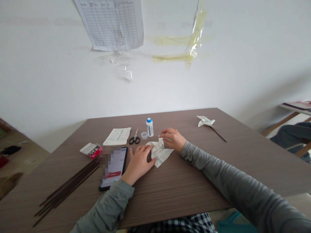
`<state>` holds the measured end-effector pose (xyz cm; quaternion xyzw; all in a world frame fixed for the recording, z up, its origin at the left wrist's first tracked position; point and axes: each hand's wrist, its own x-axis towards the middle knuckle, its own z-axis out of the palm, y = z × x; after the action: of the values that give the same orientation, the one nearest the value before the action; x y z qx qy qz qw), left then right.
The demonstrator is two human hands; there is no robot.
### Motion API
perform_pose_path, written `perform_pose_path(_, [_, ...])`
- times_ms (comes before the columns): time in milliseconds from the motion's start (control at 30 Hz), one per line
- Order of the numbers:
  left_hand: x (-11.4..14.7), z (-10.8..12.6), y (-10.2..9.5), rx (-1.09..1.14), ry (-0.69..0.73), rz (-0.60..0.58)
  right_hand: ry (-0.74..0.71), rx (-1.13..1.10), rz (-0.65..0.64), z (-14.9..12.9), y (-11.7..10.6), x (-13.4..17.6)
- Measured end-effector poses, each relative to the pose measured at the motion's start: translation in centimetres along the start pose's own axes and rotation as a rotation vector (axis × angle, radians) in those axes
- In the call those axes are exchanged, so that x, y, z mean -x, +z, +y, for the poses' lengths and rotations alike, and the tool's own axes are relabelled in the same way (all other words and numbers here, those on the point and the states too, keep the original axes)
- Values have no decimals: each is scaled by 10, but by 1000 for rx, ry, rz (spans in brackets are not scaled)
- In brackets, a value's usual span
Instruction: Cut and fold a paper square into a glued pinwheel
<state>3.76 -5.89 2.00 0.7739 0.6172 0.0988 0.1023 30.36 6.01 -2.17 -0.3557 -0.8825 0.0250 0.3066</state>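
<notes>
A partly folded printed-paper pinwheel (163,156) lies on the table between my hands, its points lifted near the middle. My left hand (141,161) holds its left side down, thumb at the near edge and fingers at the far edge. At a raised paper point, the fingers of my right hand (175,139) are pressed together. Just beyond stand a white glue bottle (150,127) with a blue top and a small translucent cap (144,135). Black-handled scissors (134,138) lie to the left of the cap.
A finished pinwheel (206,121) on a brown stick lies at the far right. On the left are a stack of printed paper (117,136), an open small box (90,149), a phone (113,168) and several brown sticks (70,184). The white wall (170,90) borders the table's back edge.
</notes>
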Motion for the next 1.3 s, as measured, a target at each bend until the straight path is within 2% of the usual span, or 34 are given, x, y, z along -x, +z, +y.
perform_pose_path(200, [0,-6,2,3,-6,15,-3,-36,-38,14,0,-52])
perform_pose_path(433, [-4,-28,0,-32,0,130,13,-74,-71,23,20,-80])
perform_pose_path(633, [-3,-34,-9,-107,-33,86,18,-78,-133,23,34,-88])
perform_pose_path(900, [-4,-38,-9,-119,-11,64,1,-143,-113,22,43,-94])
perform_pose_path(1133, [-5,-41,-7,-67,-12,97,19,-165,-24,25,41,-93])
perform_pose_path(1300, [-3,-38,-7,-75,-37,81,19,-259,129,37,29,-81])
